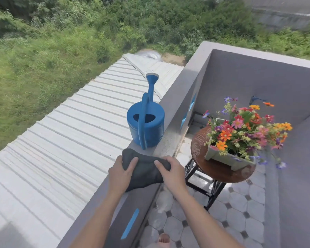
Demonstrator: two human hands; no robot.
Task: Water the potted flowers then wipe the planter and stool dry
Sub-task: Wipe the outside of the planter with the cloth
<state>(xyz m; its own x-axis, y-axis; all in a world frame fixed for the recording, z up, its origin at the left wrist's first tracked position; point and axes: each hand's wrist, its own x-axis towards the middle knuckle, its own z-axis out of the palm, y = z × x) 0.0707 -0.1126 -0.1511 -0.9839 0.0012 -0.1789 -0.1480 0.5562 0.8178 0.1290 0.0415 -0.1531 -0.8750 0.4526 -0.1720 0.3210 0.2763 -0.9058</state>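
A dark grey cloth (143,170) lies on top of the grey balcony wall (175,102). My left hand (121,173) grips its left side and my right hand (171,173) grips its right side. Just beyond the cloth a blue watering can (147,122) stands upright on the wall, spout pointing away. To the right, a pale green planter (227,158) full of mixed flowers (247,129) sits on a round brown stool (217,173) with black legs. The stool top looks wet.
A white corrugated roof (64,140) lies below the wall on the left, with green bushes beyond. The balcony floor (240,217) has pale octagonal tiles with wet patches. Grey walls close the balcony at the back and right. A bare foot (164,239) shows at the bottom.
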